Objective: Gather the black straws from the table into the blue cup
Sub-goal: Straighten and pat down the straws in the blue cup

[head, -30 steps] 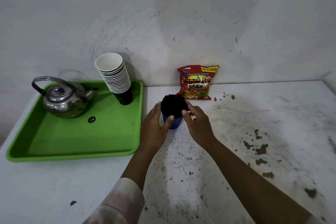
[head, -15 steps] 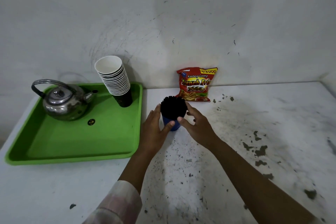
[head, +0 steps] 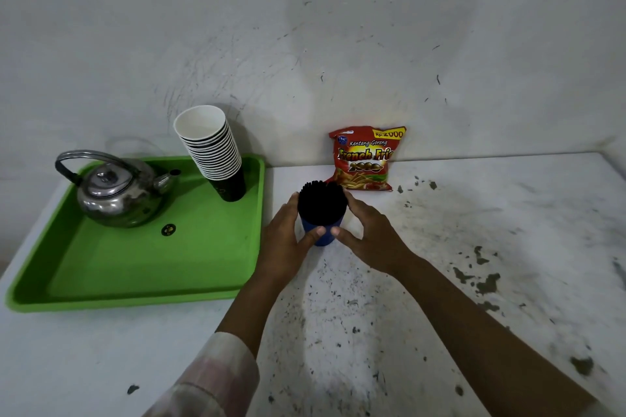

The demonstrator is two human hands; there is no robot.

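My left hand [head: 288, 240] and right hand [head: 369, 237] cup the blue cup [head: 318, 234] from both sides on the table [head: 440, 281]. Each grip is loosely curled against it. The black straws [head: 321, 201] stand upright inside, between my hands, equally near both.

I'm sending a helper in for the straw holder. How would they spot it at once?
Start at the green plastic tray on the white table; just right of the tray's far corner, before a red snack bag, stands a small blue cup. The left hand and right hand cup it. Unlike the stacked paper cups, it is packed with black straws.
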